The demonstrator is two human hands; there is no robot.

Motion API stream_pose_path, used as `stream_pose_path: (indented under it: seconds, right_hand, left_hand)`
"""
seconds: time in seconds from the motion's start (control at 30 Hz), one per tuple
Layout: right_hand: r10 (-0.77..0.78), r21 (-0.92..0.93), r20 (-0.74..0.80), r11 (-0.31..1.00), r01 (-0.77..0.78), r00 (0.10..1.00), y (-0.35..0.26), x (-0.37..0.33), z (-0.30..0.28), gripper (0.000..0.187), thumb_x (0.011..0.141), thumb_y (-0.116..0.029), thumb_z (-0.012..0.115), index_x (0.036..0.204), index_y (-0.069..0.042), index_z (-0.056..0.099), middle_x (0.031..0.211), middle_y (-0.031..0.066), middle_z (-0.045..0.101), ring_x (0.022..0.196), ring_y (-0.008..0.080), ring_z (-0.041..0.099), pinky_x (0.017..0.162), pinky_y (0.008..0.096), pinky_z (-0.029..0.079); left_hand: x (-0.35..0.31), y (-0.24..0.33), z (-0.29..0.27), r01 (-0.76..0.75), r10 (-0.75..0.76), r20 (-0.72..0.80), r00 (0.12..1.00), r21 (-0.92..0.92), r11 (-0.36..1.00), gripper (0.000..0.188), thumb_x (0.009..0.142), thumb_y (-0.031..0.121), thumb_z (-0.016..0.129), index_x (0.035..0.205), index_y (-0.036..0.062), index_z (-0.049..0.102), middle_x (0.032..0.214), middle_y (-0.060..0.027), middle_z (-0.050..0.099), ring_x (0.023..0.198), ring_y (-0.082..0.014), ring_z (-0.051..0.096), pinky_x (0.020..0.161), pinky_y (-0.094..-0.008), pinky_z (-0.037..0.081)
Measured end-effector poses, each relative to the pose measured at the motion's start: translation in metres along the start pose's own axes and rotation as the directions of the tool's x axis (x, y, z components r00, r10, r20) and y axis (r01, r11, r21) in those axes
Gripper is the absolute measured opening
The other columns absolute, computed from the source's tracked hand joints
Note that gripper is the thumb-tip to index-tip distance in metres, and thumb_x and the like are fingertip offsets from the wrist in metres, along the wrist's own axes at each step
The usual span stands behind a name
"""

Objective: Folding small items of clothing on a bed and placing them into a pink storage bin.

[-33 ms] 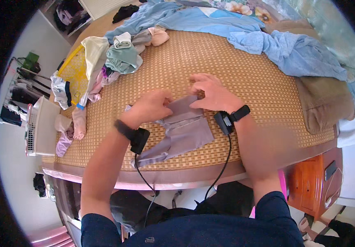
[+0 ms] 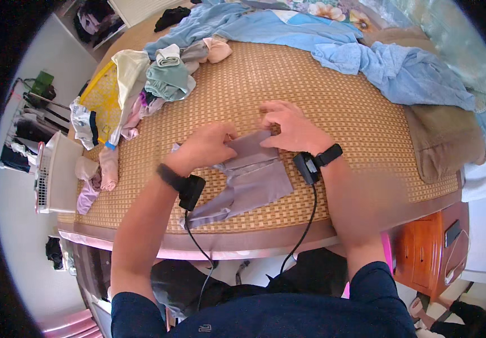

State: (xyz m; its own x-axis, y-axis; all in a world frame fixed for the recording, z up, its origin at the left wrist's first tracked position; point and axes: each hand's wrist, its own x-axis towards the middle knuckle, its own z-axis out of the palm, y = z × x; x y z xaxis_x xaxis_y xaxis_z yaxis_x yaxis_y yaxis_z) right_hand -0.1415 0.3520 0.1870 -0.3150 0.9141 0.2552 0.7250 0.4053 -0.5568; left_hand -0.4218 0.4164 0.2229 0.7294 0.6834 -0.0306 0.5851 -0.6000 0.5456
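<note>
A greyish-mauve garment (image 2: 254,174) lies on the woven mat, its top edge folded over and its lower left part crumpled towards the front edge. What kind of garment it is cannot be made out. At its upper left corner my left hand (image 2: 209,145) has its fingers curled in and grips the cloth; the fingertips are partly hidden. My right hand (image 2: 296,129) pinches the upper right corner between thumb and forefinger, with the other fingers reaching past it. A black strap with a small box and cable is on each wrist.
Piled clothes (image 2: 167,79) lie at the far left beside a yellow basket (image 2: 99,104). Blue bedding (image 2: 288,28) stretches along the back, and a brown cushion (image 2: 446,141) rests at the right. A white crate (image 2: 65,172) stands off the left edge, a wooden cabinet (image 2: 423,253) at the right front.
</note>
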Motion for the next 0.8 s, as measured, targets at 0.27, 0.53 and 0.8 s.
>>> stream_pose_path:
  seconds: [0.27, 0.53, 0.8]
  right_hand:
    - [0.079, 0.195, 0.105, 0.976, -0.098, 0.991, -0.017, 0.000, -0.018, 0.029, 0.087, -0.025, 0.090, 0.098, -0.006, 0.071, 0.147, 0.0172, 0.071, 0.139, 0.0354, 0.063, 0.116, 0.0464, 0.048]
    - [0.101, 0.298, -0.003, 0.950, -0.095, 0.995, -0.049, -0.044, -0.023, 0.023, 0.089, -0.012, 0.087, 0.103, -0.004, 0.072, 0.140, 0.0147, 0.076, 0.127, 0.0275, 0.071, 0.108, 0.0415, 0.054]
    - [-0.014, 0.193, -0.126, 0.980, 0.038, 0.992, -0.078, -0.095, -0.009, 0.017, 0.088, -0.007, 0.084, 0.102, -0.005, 0.074, 0.135, 0.0135, 0.077, 0.125, 0.0324, 0.071, 0.108, 0.0435, 0.056]
  left_hand:
    - [-0.016, 0.025, -0.012, -0.050, 0.051, -0.011, 0.999, 0.072, 0.996, 0.029, 0.081, 0.016, 0.085, 0.103, -0.0017, 0.076, 0.093, -0.0237, 0.073, 0.091, -0.0389, 0.075, 0.079, -0.0498, 0.057]
    - [-0.055, 0.045, -0.001, -0.200, 0.219, -0.175, 0.960, 0.120, 0.972, 0.019, 0.084, 0.009, 0.082, 0.099, -0.0003, 0.073, 0.092, -0.0206, 0.071, 0.091, -0.0430, 0.071, 0.081, -0.0509, 0.057]
    - [-0.104, 0.069, 0.031, -0.361, 0.474, -0.261, 0.841, 0.383, 0.851, 0.017, 0.086, 0.008, 0.079, 0.101, 0.0059, 0.070, 0.093, -0.0132, 0.067, 0.090, -0.0370, 0.069, 0.081, -0.0511, 0.053]
